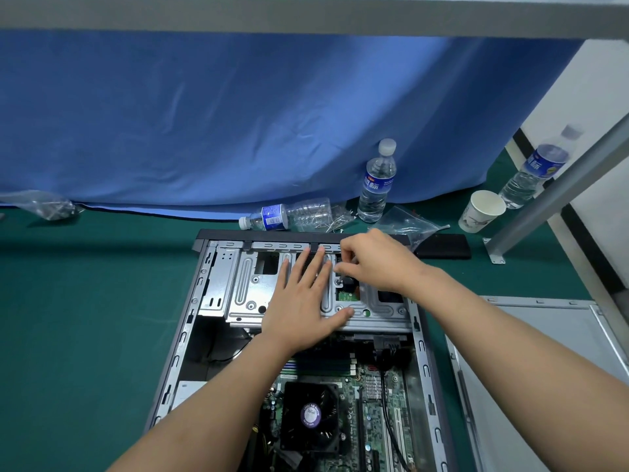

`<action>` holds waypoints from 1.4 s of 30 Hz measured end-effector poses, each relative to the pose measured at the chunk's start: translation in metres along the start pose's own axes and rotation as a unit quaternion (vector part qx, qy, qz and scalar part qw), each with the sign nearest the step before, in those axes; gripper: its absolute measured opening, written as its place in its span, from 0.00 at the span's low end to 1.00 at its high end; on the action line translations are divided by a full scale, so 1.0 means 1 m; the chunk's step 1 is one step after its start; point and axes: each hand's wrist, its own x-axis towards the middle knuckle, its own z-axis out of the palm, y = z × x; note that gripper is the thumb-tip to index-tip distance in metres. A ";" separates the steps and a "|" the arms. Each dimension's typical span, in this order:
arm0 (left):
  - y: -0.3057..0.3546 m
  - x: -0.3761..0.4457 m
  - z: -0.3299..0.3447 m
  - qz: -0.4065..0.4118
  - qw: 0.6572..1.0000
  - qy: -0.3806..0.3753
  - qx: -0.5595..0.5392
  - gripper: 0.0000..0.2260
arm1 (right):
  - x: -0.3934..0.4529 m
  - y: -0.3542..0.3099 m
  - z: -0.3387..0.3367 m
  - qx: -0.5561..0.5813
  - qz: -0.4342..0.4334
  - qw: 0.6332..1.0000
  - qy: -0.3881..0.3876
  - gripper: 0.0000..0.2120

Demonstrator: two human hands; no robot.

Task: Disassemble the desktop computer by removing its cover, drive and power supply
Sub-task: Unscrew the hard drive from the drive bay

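Observation:
The open desktop case (pixel 177 349) lies flat on the green mat, its motherboard and black CPU fan (pixel 311 415) showing. The removed grey side cover (pixel 544 366) rests to the right of the case. My left hand (pixel 303 298) lies flat, fingers spread, on the silver drive cage (pixel 245 287) at the case's far end. My right hand (pixel 374 260) reaches into the cage's right part, fingers pinched on a small dark piece there; what that piece is stays hidden. A black cable plug (pixel 386 345) hangs below the cage.
Two upright water bottles (pixel 377 182) (pixel 534 168), one lying bottle (pixel 286 214), a paper cup (pixel 481 211), clear plastic bags (pixel 406 226) and a black flat device (pixel 446 247) sit behind the case. A blue cloth hangs at the back. A grey frame leg (pixel 551 192) stands at right.

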 end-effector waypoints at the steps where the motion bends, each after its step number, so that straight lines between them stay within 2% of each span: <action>1: 0.000 0.000 0.000 0.000 1.000 0.000 0.000 0.42 | 0.000 -0.002 0.003 -0.014 0.013 1.000 0.021 0.11; 3: 0.000 0.000 0.000 0.001 1.000 0.001 -0.001 0.42 | 0.001 -0.004 0.005 -0.020 0.014 0.999 0.034 0.11; 7: 0.000 -0.001 0.000 -0.002 1.000 0.002 -0.004 0.42 | 0.001 0.007 -0.003 0.046 -0.030 0.998 -0.023 0.04; 10: 0.000 0.000 0.000 -0.003 1.000 0.000 -0.001 0.42 | -0.003 0.016 -0.006 0.083 -0.025 0.996 -0.029 0.03; 13: 0.000 0.000 0.000 -0.001 1.000 0.002 -0.008 0.42 | -0.005 0.017 -0.003 0.094 0.007 0.995 -0.019 0.06; 16: 0.001 0.000 -0.001 0.001 1.000 0.011 -0.016 0.43 | -0.008 0.013 0.005 0.074 0.076 0.994 0.028 0.14; 19: 0.001 -0.002 -0.004 0.008 0.998 0.032 -0.058 0.41 | -0.011 0.013 0.014 0.114 0.098 0.988 0.045 0.15; 24: -0.002 -0.003 -0.008 0.010 0.986 0.075 -0.148 0.32 | -0.021 0.028 0.016 0.240 0.087 0.966 0.052 0.06; 27: -0.003 -0.002 -0.011 -0.012 0.971 0.095 -0.220 0.27 | -0.024 0.034 0.020 0.264 0.080 0.960 0.051 0.08; 30: -0.004 -0.002 -0.013 -0.026 0.960 0.097 -0.260 0.21 | -0.023 0.035 0.018 0.262 0.079 0.961 0.039 0.06; 32: -0.004 -0.001 -0.014 -0.029 0.960 0.088 -0.266 0.22 | -0.022 0.032 0.017 0.236 0.087 0.967 0.029 0.04; 36: -0.003 -0.002 -0.013 -0.028 0.960 0.070 -0.271 0.21 | -0.025 0.022 0.021 0.171 0.104 0.979 0.040 0.11; 40: 0.000 -0.002 -0.011 -0.032 0.957 0.077 -0.278 0.22 | -0.036 0.014 0.028 0.065 0.095 0.990 0.078 0.12; 42: 0.000 -0.002 -0.011 -0.035 0.955 0.077 -0.283 0.22 | -0.036 0.015 0.026 0.072 0.099 0.990 0.072 0.13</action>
